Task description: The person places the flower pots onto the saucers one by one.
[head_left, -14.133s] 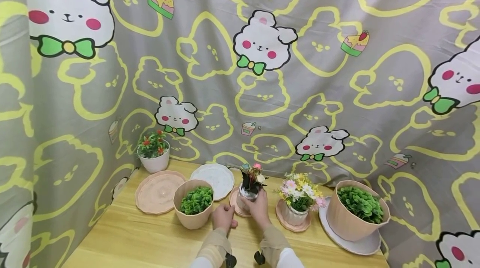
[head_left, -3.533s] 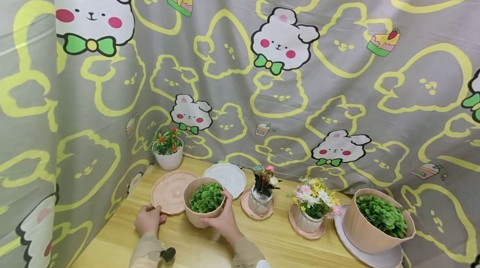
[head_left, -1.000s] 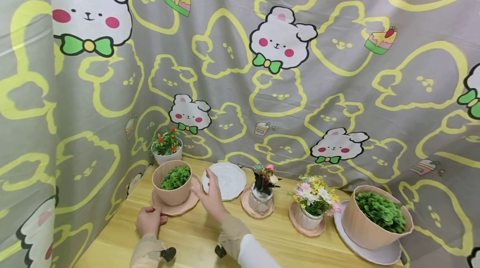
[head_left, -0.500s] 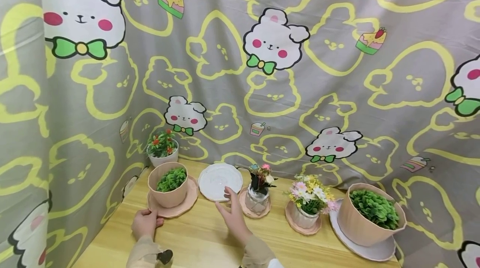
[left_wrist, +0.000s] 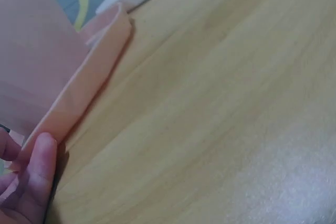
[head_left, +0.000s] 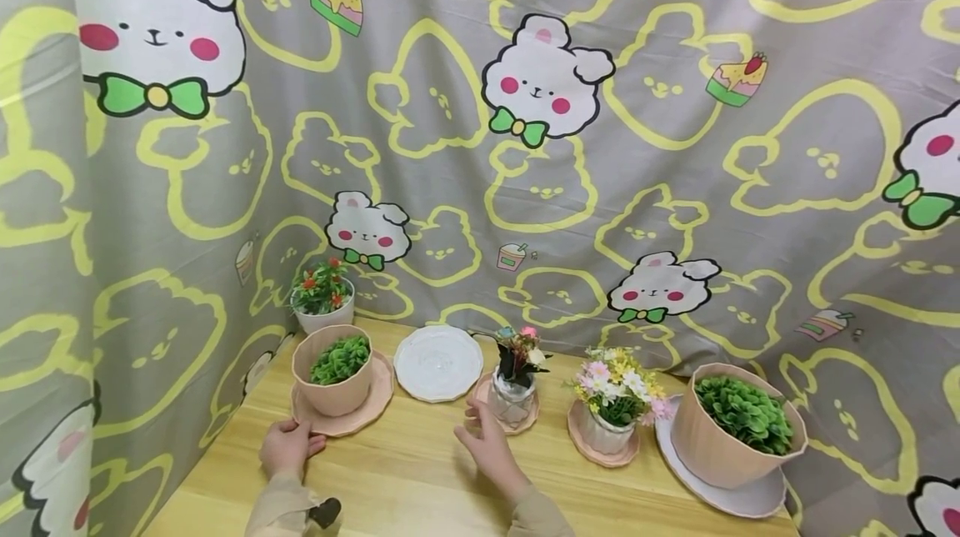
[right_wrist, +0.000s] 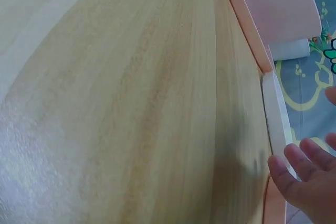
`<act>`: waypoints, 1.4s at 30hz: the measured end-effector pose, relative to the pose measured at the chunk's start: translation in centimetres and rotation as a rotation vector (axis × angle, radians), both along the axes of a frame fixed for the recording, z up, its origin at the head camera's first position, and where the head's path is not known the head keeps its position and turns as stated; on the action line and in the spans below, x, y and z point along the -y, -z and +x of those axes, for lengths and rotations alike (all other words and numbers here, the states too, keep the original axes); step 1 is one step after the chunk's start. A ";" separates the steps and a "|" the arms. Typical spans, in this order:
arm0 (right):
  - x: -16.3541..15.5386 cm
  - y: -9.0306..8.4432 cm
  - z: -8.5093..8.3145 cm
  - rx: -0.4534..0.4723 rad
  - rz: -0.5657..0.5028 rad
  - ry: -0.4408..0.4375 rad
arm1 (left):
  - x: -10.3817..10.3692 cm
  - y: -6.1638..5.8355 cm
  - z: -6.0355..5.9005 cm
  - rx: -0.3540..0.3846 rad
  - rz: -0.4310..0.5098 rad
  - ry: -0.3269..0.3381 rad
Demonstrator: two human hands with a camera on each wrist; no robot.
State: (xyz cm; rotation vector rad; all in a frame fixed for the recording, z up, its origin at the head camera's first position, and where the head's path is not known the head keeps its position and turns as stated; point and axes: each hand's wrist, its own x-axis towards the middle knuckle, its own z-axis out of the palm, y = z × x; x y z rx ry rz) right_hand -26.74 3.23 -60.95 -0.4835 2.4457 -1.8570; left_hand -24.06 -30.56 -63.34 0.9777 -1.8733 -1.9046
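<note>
My left hand pinches the near-left rim of a pink scalloped saucer at the table's left. In the left wrist view, the thumb presses the outside of that rim. On the saucer stands a pink pot of green leaves, upright, toward its back left. My right hand holds nothing and hovers with loosely spread fingers in front of a small grey-white pot of mixed flowers on a small pink saucer. The right wrist view also has the right hand free, fingers extended.
A white plate lies bare behind, between the two pink saucers. A white pot with red flowers stands in the back left corner. To the right are a daisy pot on a pink saucer and a large pink pot on a white plate.
The leafy pot was moved by the right hand from the table onto the left saucer. The right hand let go and drew back rightward. The left hand stays at the saucer's rim.
</note>
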 end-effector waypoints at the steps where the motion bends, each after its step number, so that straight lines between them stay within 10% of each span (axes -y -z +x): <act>1: -0.1 0.1 -0.1 -0.005 0.008 -0.003 | 0.0 -0.1 0.0 -0.003 0.016 -0.005; 16: -0.7 -1.5 0.4 0.001 0.068 0.017 | 0.9 -0.9 1.2 0.008 0.093 -0.029; 42: -1.8 0.7 -0.6 -0.007 0.129 0.052 | 5.1 -1.0 3.9 0.059 0.148 -0.119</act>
